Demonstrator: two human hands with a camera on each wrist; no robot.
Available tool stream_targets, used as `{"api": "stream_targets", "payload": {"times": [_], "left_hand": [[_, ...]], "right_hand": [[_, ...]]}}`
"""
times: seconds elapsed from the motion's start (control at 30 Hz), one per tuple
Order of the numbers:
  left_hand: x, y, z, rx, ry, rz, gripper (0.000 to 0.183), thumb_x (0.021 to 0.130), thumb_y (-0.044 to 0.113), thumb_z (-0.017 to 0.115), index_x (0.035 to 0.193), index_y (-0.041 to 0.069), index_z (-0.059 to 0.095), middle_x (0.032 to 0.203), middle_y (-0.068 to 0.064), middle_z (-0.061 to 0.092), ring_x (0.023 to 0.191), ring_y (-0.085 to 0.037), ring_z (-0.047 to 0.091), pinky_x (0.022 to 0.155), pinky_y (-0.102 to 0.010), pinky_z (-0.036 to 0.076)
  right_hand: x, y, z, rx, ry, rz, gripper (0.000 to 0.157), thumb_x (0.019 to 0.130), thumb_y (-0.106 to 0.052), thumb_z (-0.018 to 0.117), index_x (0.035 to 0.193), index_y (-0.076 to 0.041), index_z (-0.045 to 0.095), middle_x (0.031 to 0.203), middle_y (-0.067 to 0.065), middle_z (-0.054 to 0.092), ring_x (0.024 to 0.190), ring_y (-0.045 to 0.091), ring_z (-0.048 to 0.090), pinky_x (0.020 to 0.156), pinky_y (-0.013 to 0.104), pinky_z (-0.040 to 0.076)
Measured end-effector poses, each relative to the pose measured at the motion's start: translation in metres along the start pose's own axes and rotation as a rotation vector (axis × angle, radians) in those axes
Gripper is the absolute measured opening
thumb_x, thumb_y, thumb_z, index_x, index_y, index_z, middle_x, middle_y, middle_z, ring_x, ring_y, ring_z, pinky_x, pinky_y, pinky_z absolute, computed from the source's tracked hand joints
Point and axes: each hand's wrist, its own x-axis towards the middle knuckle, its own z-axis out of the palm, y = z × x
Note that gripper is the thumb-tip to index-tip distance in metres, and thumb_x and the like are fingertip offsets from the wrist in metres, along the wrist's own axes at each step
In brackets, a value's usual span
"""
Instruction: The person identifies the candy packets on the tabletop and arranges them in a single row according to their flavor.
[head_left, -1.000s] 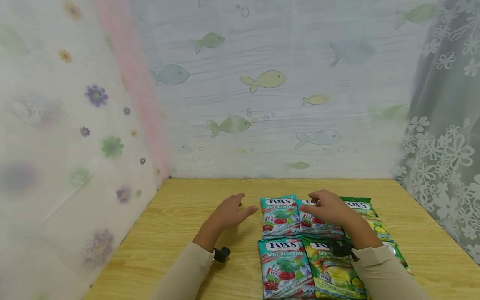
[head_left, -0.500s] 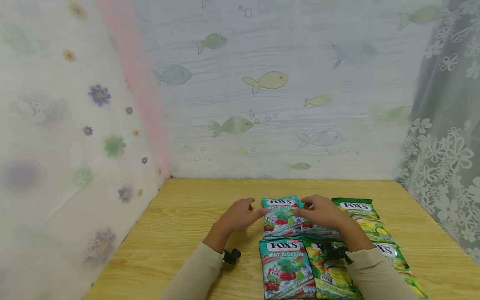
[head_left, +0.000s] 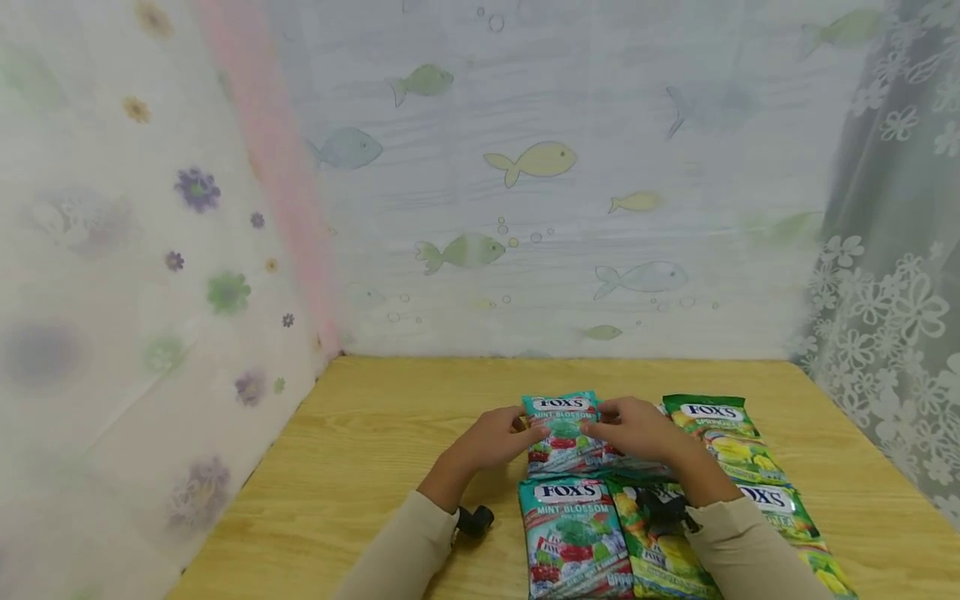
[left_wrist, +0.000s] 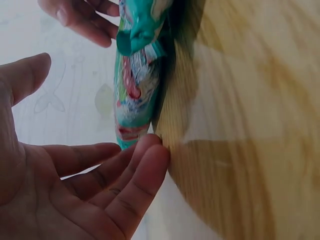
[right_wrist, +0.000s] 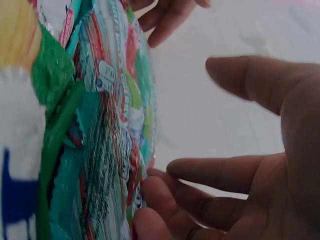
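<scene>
Teal plastic candy bag (head_left: 562,457), rectangular, printed "FOX'S Mint Blossom" with red and green sweets, lies face up at the left end of the far row on the light yellow wood-grain counter (head_left: 367,433). The person's left hand (head_left: 491,437) is at its left edge; the fingers are gently bent, with the fingertips at the edge and the thumb standing well apart from them, so no grip is formed. The right hand (head_left: 637,429) mirrors this at the right edge: fingers loosely bent, thumb spread, nothing clasped. Whether every fingertip makes contact cannot be told.

A second teal bag of the same print (head_left: 613,460) sits just right of the first, largely hidden by the right hand. A green-and-yellow plastic candy bag (head_left: 727,442) forms the right end of the far row. The near row comprises, left to right, a teal Mint Blossom bag (head_left: 573,542) and two further green-and-yellow bags (head_left: 663,568). Beige sleeves (head_left: 405,550) cover both forearms; a small black device (head_left: 476,522) projects at each wrist.
</scene>
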Motion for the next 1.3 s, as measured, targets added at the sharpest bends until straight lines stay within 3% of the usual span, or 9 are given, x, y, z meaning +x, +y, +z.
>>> {"api": "stream_targets", "payload": {"times": [0.1, 0.17, 0.37, 0.57, 0.83, 1.03, 1.3], "left_hand": [[0.002, 0.002, 0.001, -0.018, -0.013, 0.013, 0.071, 0.099, 0.068, 0.052, 0.142, 0.012, 0.057, 0.135, -0.009, 0.063, 0.113, -0.023, 0.066, 0.092, -0.045, 0.057], [0.003, 0.003, 0.003, -0.044, -0.023, 0.005, 0.077, 0.099, 0.067, 0.053, 0.15, 0.01, 0.05, 0.141, -0.012, 0.061, 0.11, -0.022, 0.068, 0.092, -0.045, 0.057], [0.004, 0.002, 0.007, -0.168, -0.043, -0.031, 0.082, 0.098, 0.064, 0.058, 0.156, 0.007, 0.044, 0.143, -0.017, 0.058, 0.088, -0.017, 0.071, 0.078, -0.038, 0.061], [0.001, 0.0, 0.009, -0.193, -0.043, -0.049, 0.078, 0.098, 0.057, 0.064, 0.155, 0.009, 0.045, 0.14, -0.017, 0.059, 0.08, -0.017, 0.071, 0.073, -0.037, 0.061], [0.001, 0.001, 0.01, -0.238, -0.008, -0.018, 0.065, 0.096, 0.033, 0.074, 0.15, 0.008, 0.051, 0.141, -0.014, 0.061, 0.086, -0.017, 0.07, 0.072, -0.036, 0.062], [0.001, 0.0, 0.008, -0.201, 0.045, -0.005, 0.059, 0.095, 0.031, 0.076, 0.146, 0.01, 0.056, 0.139, -0.009, 0.063, 0.099, -0.016, 0.07, 0.085, -0.038, 0.06], [0.002, 0.001, 0.005, -0.224, 0.084, -0.012, 0.056, 0.092, 0.03, 0.08, 0.14, 0.011, 0.06, 0.134, -0.007, 0.065, 0.104, -0.018, 0.07, 0.084, -0.038, 0.06]], "right_hand": [[0.001, -0.001, 0.001, 0.027, -0.017, 0.01, 0.061, 0.102, -0.042, 0.065, 0.141, 0.005, 0.06, 0.111, 0.011, 0.073, 0.088, 0.025, 0.068, 0.073, 0.042, 0.056], [0.002, -0.002, 0.002, 0.033, -0.022, 0.017, 0.058, 0.102, -0.04, 0.065, 0.14, 0.004, 0.061, 0.111, 0.011, 0.073, 0.082, 0.021, 0.066, 0.069, 0.039, 0.053], [0.001, -0.001, 0.008, -0.023, 0.013, 0.016, 0.057, 0.1, -0.041, 0.067, 0.136, 0.004, 0.064, 0.128, 0.021, 0.069, 0.111, 0.035, 0.068, 0.086, 0.051, 0.059], [0.001, 0.001, 0.016, -0.052, 0.016, 0.02, 0.058, 0.1, -0.042, 0.067, 0.136, 0.004, 0.064, 0.134, 0.024, 0.066, 0.122, 0.043, 0.064, 0.095, 0.059, 0.056], [0.001, -0.003, 0.016, -0.033, 0.026, 0.012, 0.052, 0.101, -0.037, 0.066, 0.134, 0.003, 0.066, 0.134, 0.023, 0.066, 0.12, 0.041, 0.065, 0.093, 0.056, 0.057], [0.001, -0.007, 0.015, -0.002, 0.024, 0.022, 0.052, 0.1, -0.036, 0.068, 0.134, 0.002, 0.066, 0.132, 0.02, 0.068, 0.119, 0.039, 0.066, 0.091, 0.053, 0.058], [0.005, -0.006, 0.017, -0.007, 0.031, 0.017, 0.053, 0.097, -0.03, 0.072, 0.135, 0.007, 0.065, 0.125, 0.019, 0.071, 0.111, 0.034, 0.069, 0.087, 0.05, 0.06]]}}
